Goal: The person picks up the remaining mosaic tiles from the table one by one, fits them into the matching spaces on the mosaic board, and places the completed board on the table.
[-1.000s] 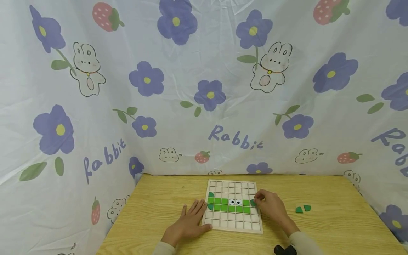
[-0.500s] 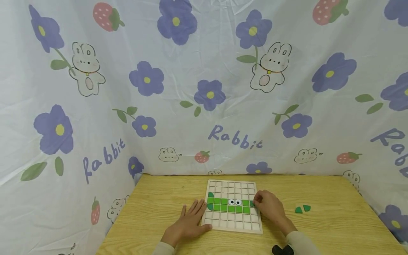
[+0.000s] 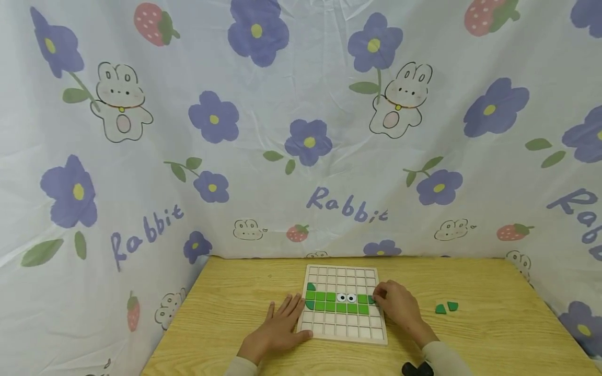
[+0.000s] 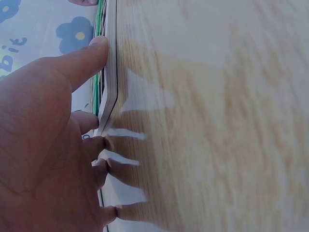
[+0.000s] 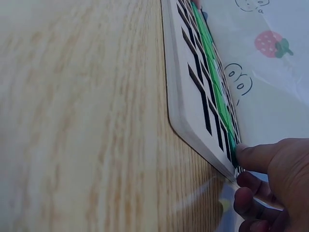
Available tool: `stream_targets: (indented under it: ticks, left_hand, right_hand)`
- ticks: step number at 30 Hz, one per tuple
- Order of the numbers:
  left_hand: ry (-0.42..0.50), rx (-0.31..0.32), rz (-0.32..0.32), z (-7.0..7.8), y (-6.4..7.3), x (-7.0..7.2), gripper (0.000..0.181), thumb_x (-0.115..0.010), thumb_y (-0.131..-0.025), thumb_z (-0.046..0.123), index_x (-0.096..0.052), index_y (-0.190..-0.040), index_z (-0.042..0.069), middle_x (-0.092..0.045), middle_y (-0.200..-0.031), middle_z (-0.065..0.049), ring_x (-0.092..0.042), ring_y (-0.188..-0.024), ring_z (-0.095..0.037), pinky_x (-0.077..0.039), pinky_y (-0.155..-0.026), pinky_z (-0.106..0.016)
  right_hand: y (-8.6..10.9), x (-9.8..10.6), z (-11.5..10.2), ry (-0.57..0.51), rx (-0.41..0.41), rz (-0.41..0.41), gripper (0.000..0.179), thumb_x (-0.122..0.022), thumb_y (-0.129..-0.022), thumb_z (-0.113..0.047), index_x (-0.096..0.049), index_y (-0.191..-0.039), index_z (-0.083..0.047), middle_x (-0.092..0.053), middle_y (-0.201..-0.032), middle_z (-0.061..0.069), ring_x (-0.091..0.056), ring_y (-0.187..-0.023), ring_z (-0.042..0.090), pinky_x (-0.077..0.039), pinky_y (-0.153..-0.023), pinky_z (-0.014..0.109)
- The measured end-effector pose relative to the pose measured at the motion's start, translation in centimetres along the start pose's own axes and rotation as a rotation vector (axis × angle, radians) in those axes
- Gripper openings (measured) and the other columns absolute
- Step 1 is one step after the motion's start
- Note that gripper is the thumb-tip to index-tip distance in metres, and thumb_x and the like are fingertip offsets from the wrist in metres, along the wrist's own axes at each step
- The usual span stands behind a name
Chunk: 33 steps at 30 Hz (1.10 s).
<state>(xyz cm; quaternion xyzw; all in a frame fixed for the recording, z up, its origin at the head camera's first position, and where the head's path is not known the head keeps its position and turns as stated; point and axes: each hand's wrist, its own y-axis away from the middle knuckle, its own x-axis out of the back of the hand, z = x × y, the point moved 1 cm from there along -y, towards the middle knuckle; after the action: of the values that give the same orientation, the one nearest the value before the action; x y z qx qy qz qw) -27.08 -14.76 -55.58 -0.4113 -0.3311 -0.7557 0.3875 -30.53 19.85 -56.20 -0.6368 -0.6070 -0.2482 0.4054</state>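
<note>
A wooden grid board (image 3: 342,332) lies on the table, with two rows of bright green square tiles (image 3: 331,296) and two round eye tiles (image 3: 346,298) in its cells. Dark green curved tiles (image 3: 311,286) sit at the left end of the rows. My left hand (image 3: 281,326) rests spread on the table, its fingers and thumb against the board's left and near edges. At the right end of the upper row, my right hand (image 3: 400,304) holds a dark green tile (image 3: 371,300) at its cell. In the right wrist view, the thumb (image 5: 248,152) touches that tile, while the other fingers curl beside the board's edge.
Two loose dark green tiles (image 3: 446,307) lie on the table to the right of the right hand. A black object (image 3: 417,369) sits at the near edge by the right sleeve. A printed cloth (image 3: 263,172) hangs behind the table.
The dark green tile under my right hand has gone from tilted at the board's right side to lower, in line with the row. The left hand has stayed in place.
</note>
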Motion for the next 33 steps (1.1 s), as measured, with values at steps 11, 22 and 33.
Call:
stream_targets:
  ticks: [11, 22, 33]
  left_hand:
    - [0.005, 0.024, 0.012, 0.7, -1.2, 0.0, 0.092, -0.055, -0.105, 0.062, -0.019, -0.172, 0.01, -0.013, -0.18, -0.012, -0.011, -0.167, -0.04, -0.005, -0.127, -0.076]
    - [0.003, 0.047, 0.021, 1.1, -1.2, 0.1, 0.093, -0.055, -0.105, 0.064, -0.02, -0.172, 0.012, -0.013, -0.181, -0.011, -0.011, -0.167, -0.039, -0.005, -0.128, -0.075]
    - [0.032, 0.014, -0.004, 0.6, -0.3, 0.0, 0.093, -0.053, -0.105, 0.065, -0.019, -0.172, 0.012, -0.011, -0.181, -0.012, -0.007, -0.167, -0.041, -0.001, -0.127, -0.076]
  right_hand:
    - [-1.7, 0.5, 1.3, 0.004, 0.048, -0.025, 0.007, -0.083, -0.094, -0.017, -0.077, -0.089, -0.019, -0.064, -0.084, -0.006, -0.054, -0.07, 0.008, -0.045, -0.059, 0.029]
    - [-2.1, 1.8, 2.0, -0.05, 0.053, -0.02, 0.005, -0.079, -0.098, -0.019, -0.081, -0.099, -0.016, -0.075, -0.099, -0.004, -0.066, -0.083, 0.012, -0.055, -0.07, 0.036]
    - [-0.1, 4.0, 3.3, -0.098, 0.015, -0.009, 0.013, -0.072, -0.102, -0.016, -0.079, -0.112, -0.01, -0.077, -0.107, 0.004, -0.061, -0.073, 0.009, -0.047, -0.058, 0.028]
